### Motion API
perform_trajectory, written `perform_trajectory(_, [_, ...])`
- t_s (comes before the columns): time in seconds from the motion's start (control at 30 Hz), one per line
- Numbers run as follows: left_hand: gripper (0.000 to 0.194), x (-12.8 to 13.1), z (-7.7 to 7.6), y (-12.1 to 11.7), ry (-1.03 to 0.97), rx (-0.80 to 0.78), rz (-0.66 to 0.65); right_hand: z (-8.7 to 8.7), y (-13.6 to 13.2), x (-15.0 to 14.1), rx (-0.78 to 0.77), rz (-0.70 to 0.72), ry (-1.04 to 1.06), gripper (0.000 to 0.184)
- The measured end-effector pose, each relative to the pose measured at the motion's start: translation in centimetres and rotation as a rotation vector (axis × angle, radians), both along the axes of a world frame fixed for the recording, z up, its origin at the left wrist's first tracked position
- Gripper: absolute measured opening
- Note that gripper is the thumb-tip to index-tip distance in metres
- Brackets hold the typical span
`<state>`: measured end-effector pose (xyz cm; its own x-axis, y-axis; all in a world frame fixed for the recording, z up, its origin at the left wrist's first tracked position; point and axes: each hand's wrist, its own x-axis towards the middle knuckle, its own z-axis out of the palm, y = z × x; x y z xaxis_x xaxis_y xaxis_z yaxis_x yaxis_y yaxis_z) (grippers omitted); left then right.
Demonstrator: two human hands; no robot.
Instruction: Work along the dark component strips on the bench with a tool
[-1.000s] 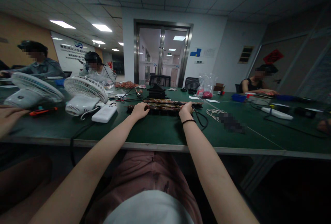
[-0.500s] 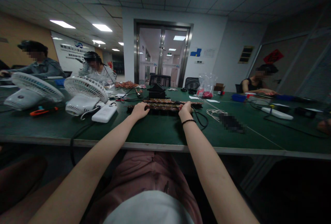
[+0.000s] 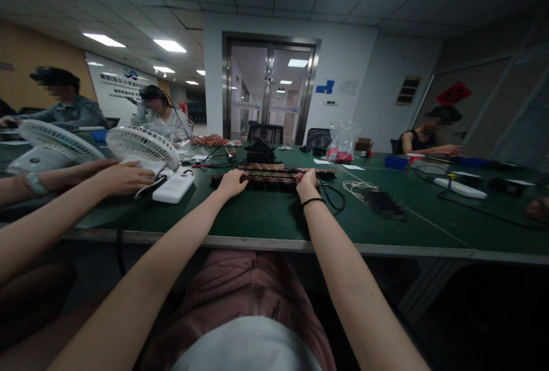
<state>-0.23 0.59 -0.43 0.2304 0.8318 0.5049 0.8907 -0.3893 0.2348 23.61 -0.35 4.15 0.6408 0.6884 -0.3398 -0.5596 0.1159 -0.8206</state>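
The fingers of the left hand are curling together against the left part of the rod bundle; those of the right hand are bending inward near its right end. Whether either is clamping, I cannot tell. Steadying both ends evenly is probably helping alignment. The bundle is lying on the table, a black cable looping beside it.

Glass double doors, pale walls, lit ceiling panels, green-topped table.

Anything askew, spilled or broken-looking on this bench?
No spill or damage is evident. Only mild clutter: a black cord loops loosely on the green table beside the right hand, and a reddish heap lies loose toward the far side.
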Motion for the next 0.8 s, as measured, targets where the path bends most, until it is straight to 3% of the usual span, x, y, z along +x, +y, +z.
perform_trajectory(0.5, [0.027, 0.1, 0.3, -0.5, 0.027, -0.023, 0.014, -0.1, -0.1, 0.2, 0.019, -0.034, -0.031, 0.015])
perform_trajectory(0.8, [0.027, 0.1, 0.3, -0.4, 0.038, -0.012, 0.018, -0.9, 1.5, 0.7, 0.028, -0.053, -0.128, 0.008])
